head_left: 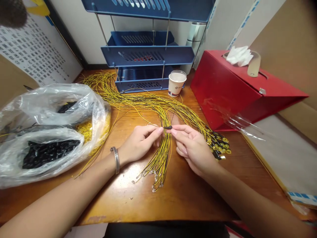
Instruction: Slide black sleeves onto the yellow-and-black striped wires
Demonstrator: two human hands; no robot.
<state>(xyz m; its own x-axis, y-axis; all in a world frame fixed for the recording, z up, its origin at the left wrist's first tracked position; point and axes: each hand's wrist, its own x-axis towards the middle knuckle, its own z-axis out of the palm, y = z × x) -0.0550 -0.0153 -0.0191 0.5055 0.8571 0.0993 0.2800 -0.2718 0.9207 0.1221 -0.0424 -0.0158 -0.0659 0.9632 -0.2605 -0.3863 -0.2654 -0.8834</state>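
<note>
1. Fingertips of my left hand [140, 142] and right hand [192, 147] meet, both pinched narrow on a small black sleeve [168, 127] above the wooden table [183, 195].
2. Yellow wires [160, 155] fan out under my hands, bare ends toward me.
3. I see a plastic bag [47, 132] of black parts at left, with a paper cup [176, 83] and red box [230, 89] beyond.
</note>
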